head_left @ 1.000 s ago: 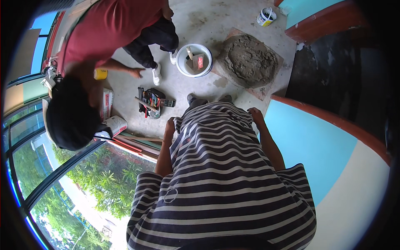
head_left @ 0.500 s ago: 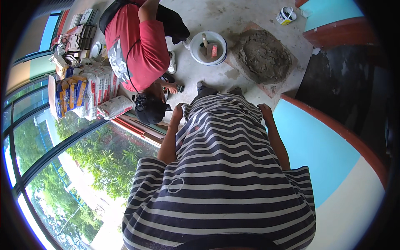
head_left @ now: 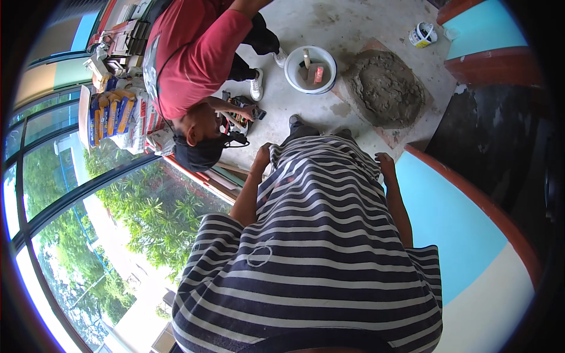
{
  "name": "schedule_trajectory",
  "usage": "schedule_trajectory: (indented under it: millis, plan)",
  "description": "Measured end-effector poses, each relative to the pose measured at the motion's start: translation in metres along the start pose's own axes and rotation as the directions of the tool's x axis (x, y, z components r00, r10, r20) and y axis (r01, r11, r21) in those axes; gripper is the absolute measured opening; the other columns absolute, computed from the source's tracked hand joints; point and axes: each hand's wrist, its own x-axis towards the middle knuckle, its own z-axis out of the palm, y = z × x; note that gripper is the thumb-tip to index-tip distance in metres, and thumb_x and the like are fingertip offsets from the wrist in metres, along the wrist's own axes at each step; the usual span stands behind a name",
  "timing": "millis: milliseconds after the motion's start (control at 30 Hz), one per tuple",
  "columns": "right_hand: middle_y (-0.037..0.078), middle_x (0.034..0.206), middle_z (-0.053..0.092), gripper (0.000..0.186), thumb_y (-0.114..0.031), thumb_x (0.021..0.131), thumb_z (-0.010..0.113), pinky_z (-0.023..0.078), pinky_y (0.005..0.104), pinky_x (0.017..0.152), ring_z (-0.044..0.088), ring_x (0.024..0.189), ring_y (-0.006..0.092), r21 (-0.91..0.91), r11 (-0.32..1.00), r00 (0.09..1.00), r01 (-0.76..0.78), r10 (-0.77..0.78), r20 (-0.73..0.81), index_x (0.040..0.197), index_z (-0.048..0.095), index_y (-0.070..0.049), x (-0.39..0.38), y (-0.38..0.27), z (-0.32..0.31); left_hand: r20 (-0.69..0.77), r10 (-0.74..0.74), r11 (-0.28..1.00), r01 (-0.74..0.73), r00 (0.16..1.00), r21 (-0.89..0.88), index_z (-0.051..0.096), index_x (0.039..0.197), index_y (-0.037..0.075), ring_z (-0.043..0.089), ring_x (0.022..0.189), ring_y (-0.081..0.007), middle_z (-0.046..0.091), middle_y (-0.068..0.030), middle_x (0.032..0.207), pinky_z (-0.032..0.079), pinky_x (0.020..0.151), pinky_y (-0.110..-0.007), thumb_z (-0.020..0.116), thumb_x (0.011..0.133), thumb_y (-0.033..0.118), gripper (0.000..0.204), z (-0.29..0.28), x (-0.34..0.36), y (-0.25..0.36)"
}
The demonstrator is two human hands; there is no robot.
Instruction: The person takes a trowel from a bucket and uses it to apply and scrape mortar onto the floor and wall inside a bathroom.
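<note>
A striped dark and pale shirt (head_left: pixel 329 235) covers my body. My left hand (head_left: pixel 262 156) is at the left side of its hem, fingers closed on the cloth. On the other side, my right hand (head_left: pixel 385 163) hangs beside the hem, slightly apart from it, with fingers loosely bent and nothing visible in them. Beyond my feet stands a white bucket (head_left: pixel 289 80) with a handled tool (head_left: pixel 306 59) and a red-and-white item (head_left: pixel 318 75) in it. Right of the bucket lies a heap of wet grey mortar (head_left: pixel 385 88) on a board.
A co-worker in a red shirt (head_left: pixel 197 65) bends at my left, one hand by a small dark device (head_left: pixel 258 113). Stacked bags (head_left: pixel 112 115) stand by the window. A small pail (head_left: pixel 423 35) is at the far right. A blue wall (head_left: pixel 453 217) runs along my right.
My right hand has let go of the shirt hem and moved slightly outward. The co-worker leans further over, with a tool bag now showing beneath. The view has shifted a little.
</note>
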Motion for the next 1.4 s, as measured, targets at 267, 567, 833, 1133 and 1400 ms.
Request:
schedule_trajectory:
  millis: [267,567,833,1133,1400]
  plan:
    - [0.009,0.087,0.067,0.031,-0.027,0.094,0.048,0.048,0.0298,0.07,0.061,0.077,0.0158,-0.152,0.98,0.991,0.13,-0.135,-0.025,0.102,0.065,-0.002,0.014,0.031,0.001,0.14,-0.24,0.895,0.274,0.961,-0.353,0.064,0.097,0.001,0.061,0.078,-0.0134,0.068,-0.0078,0.087,0.049,0.073,-0.03,0.042,0.093,0.016,0.028,0.004,0.002,-0.011]
    - [0.011,0.088,0.064,0.03,-0.026,0.093,0.052,0.051,0.0289,0.065,0.062,0.074,0.0166,0.057,0.991,0.992,0.117,-0.115,-0.046,0.101,0.063,0.001,0.004,0.004,0.007,0.086,0.192,0.974,-0.179,0.978,-0.136,0.064,0.1,0.0,0.063,0.075,-0.0141,0.068,-0.0086,0.085,0.051,0.07,-0.028,0.041,0.092,0.013,0.027,-0.008,-0.006,0.041]
    - [0.009,0.086,0.066,0.029,-0.029,0.09,0.054,0.05,0.0278,0.058,0.064,0.07,0.0164,-0.02,0.999,0.999,0.03,-0.03,-0.013,0.1,0.065,-0.004,0.003,0.0,0.012,0.032,-0.117,0.988,0.119,0.993,-0.102,0.065,0.1,-0.001,0.065,0.08,-0.0177,0.069,-0.0133,0.088,0.051,0.072,-0.031,0.051,0.09,0.019,0.026,-0.01,-0.002,0.031]
    - [0.009,0.083,0.067,0.029,-0.029,0.087,0.056,0.049,0.0282,0.055,0.064,0.066,0.0159,-0.207,0.978,0.999,-0.037,0.029,-0.043,0.097,0.067,-0.005,0.031,-0.029,0.008,0.033,-0.242,0.925,0.241,0.97,-0.294,0.063,0.101,0.001,0.062,0.073,-0.0133,0.067,-0.0072,0.083,0.05,0.066,-0.029,0.045,0.092,0.024,0.03,-0.022,-0.043,-0.013]
    - [0.005,0.085,0.065,0.029,-0.033,0.087,0.056,0.044,0.0275,0.051,0.063,0.068,0.0145,-0.23,0.97,0.995,0.085,-0.094,-0.031,0.098,0.065,-0.008,0.033,-0.113,0.075,0.111,-0.403,0.594,0.352,0.909,-0.724,0.065,0.095,0.0,0.06,0.068,-0.0181,0.064,-0.0089,0.076,0.05,0.064,-0.03,0.045,0.089,0.02,0.03,-0.084,0.021,-0.057]
